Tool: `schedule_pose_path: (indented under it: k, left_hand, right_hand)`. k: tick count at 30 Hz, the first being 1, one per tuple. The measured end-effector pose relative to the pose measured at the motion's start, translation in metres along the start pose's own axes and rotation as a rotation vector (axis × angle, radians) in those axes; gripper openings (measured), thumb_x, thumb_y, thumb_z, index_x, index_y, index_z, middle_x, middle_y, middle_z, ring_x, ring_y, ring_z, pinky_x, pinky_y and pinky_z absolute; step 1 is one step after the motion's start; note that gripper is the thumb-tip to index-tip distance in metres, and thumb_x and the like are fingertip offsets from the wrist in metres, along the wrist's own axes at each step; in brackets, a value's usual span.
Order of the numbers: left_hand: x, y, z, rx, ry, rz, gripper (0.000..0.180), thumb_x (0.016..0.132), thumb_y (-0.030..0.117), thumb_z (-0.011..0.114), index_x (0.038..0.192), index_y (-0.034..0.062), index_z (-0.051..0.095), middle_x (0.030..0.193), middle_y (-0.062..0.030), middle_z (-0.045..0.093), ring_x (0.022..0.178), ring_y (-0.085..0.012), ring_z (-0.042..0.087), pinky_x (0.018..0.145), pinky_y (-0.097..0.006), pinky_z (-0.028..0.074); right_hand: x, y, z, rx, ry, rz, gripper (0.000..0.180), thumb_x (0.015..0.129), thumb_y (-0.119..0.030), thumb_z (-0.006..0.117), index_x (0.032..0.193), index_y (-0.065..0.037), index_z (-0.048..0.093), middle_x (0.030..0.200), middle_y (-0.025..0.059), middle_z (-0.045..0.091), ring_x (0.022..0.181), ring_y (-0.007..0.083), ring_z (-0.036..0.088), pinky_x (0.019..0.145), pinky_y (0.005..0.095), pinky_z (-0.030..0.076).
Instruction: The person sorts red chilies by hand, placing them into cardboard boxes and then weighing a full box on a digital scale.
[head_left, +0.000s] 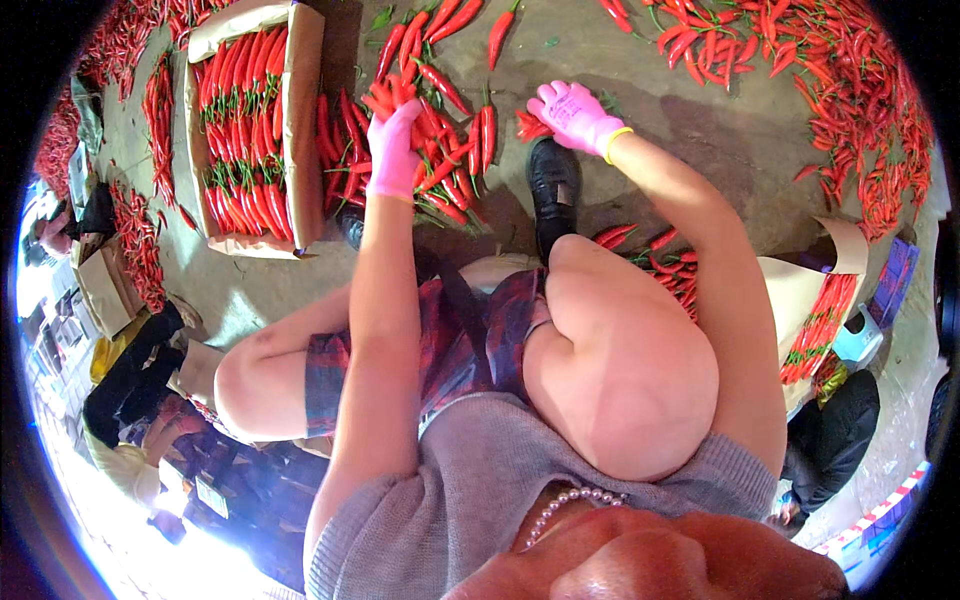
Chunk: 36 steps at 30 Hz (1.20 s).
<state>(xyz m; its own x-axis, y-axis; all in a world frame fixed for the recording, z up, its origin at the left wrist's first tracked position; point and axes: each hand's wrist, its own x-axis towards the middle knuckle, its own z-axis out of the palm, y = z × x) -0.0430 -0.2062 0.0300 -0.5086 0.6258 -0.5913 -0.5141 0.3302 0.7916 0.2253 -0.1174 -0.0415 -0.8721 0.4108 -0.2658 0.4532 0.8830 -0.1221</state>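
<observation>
My left hand [392, 145], in a pink glove, closes on several red chili peppers [386, 97] that stick out past its fingers. Below and beside it lies a loose pile of red chili peppers [452, 170] with green stems. My right hand [577, 118], gloved in pink with a yellow cuff, is closed above the floor near my black shoe [554, 190]. Red chili tips [531, 126] show at its fingers and green stems on its other side. To the left, a paper-lined box [304, 120] holds red chilies laid in neat rows.
Chili heaps [850, 130] cover the floor at the far right, with another heap [140, 240] at the left. A second box [847, 246] of chilies stands at the right, by a light-blue plastic container [857, 340]. Other people [835, 430] crouch on both sides.
</observation>
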Motion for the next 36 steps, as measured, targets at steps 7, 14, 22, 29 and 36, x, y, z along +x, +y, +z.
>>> schedule_pose_path:
  k: [7, 14, 22, 29, 36]
  left_hand:
    - [-0.096, -0.089, 0.02, -0.313, 0.102, -0.049, 0.034, 0.083, 0.009, 0.072, 0.113, 0.0076, 0.056, 0.095, -0.0049, 0.065, 0.079, -0.0195, 0.066, 0.065, -0.033, 0.054]
    - [-0.106, -0.117, 0.037, -0.607, -0.053, -0.153, 0.019, 0.102, 0.015, 0.053, 0.118, 0.0077, 0.059, 0.103, -0.007, 0.07, 0.092, -0.0187, 0.068, 0.078, -0.034, 0.055]
    - [-0.064, -0.157, 0.043, -0.6, -0.027, -0.046, 0.044, 0.081, -0.007, 0.061, 0.123, 0.0055, 0.058, 0.111, -0.0069, 0.068, 0.099, -0.0189, 0.067, 0.085, -0.035, 0.054]
    - [-0.091, -0.121, 0.078, -0.654, -0.034, -0.17, 0.031, 0.094, 0.007, 0.063, 0.123, 0.0091, 0.055, 0.111, -0.0091, 0.066, 0.097, -0.0214, 0.067, 0.076, -0.038, 0.057]
    - [-0.081, -0.026, -0.002, -0.136, -0.331, -0.135, 0.029, 0.086, 0.003, 0.07, 0.115, 0.0025, 0.065, 0.098, -0.0042, 0.07, 0.082, -0.0145, 0.067, 0.075, -0.032, 0.055]
  right_hand:
    - [0.015, -0.015, -0.056, 1.206, 0.173, 0.524, 0.04, 0.074, -0.013, 0.067, 0.113, -0.004, 0.06, 0.092, 0.007, 0.069, 0.079, 0.0221, 0.065, 0.075, 0.0332, 0.052]
    - [0.036, -0.052, -0.129, 1.343, -0.549, 0.232, 0.067, 0.072, -0.007, 0.069, 0.136, 0.001, 0.053, 0.087, 0.0039, 0.065, 0.071, 0.0122, 0.058, 0.061, 0.0279, 0.049]
    - [0.09, -0.046, -0.081, 0.682, -0.488, 0.085, 0.071, 0.069, -0.015, 0.073, 0.138, -0.005, 0.053, 0.125, 0.0209, 0.065, 0.113, 0.029, 0.063, 0.097, 0.0379, 0.05]
    - [-0.002, -0.028, -0.102, 1.32, -0.278, 0.443, 0.063, 0.076, -0.016, 0.071, 0.135, 0.0, 0.053, 0.12, 0.0107, 0.065, 0.11, 0.0189, 0.06, 0.096, 0.0317, 0.048]
    - [0.001, -0.089, -0.12, 2.032, -0.247, 0.509, 0.04, 0.084, -0.009, 0.071, 0.123, -0.004, 0.062, 0.113, 0.0065, 0.069, 0.103, 0.0207, 0.066, 0.091, 0.0372, 0.054]
